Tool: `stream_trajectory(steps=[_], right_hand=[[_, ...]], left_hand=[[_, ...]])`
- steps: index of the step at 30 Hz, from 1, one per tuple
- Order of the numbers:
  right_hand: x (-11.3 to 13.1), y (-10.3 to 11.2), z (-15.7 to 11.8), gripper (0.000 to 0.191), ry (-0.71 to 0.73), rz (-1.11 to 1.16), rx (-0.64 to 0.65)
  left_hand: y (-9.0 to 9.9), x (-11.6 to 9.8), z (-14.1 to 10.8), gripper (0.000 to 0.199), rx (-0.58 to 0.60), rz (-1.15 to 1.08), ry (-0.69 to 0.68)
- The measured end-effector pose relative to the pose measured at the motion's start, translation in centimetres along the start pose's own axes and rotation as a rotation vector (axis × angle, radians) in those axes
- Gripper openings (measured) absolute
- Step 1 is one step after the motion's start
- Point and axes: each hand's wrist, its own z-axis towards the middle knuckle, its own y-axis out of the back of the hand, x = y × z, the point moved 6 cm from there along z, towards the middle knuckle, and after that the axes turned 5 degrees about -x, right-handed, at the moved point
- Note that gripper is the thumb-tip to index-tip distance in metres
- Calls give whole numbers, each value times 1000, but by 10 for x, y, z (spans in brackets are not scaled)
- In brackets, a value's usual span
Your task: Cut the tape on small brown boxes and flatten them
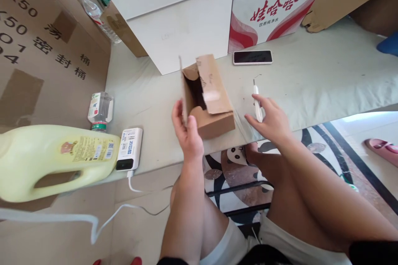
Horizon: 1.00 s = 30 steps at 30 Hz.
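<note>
left hand: we curl our left hand (188,132) round the near-left edge of the small cardboard box, thumb on one side and fingers on the other.
right hand: we have our right hand (270,118) partly open, forefinger across the white tool (258,107), thumb spread to its left; we cannot tell whether it is gripped or resting.
tool: we see its thin metal tip pointing away from us, just right of the box.
small box: we have the small cardboard box (214,126) on the pale bench (314,74), its top open, the left flap upright and the right one leaning over.
beyond: we see a phone (252,57) lying face up, a red-and-white carton (264,16) behind it and a big white box (183,29) beside that.
left side: we have a white device (129,148) with a cable plugged in, touching a pale yellow jug (59,149) on its side, with a clear bottle (101,107) near both.
floor: we see a pink slipper (383,150) off to the right.
</note>
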Motion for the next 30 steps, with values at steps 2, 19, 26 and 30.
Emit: stream_trajectory(steps=[2,19,26,30], right_hand=[[-16,-17,4,64,-63,-106,109],[-4,-32,-5,37,56,257,310],[10,-29,-8,69,62,570,255],[2,-46,-3,62,-20,585,258]], left_hand=[[9,15,7,56,-86,-68,161],[53,46,32,33,-198,239,380],[37,45,24,40,-19,72,471],[29,43,24,45,134,117,371]])
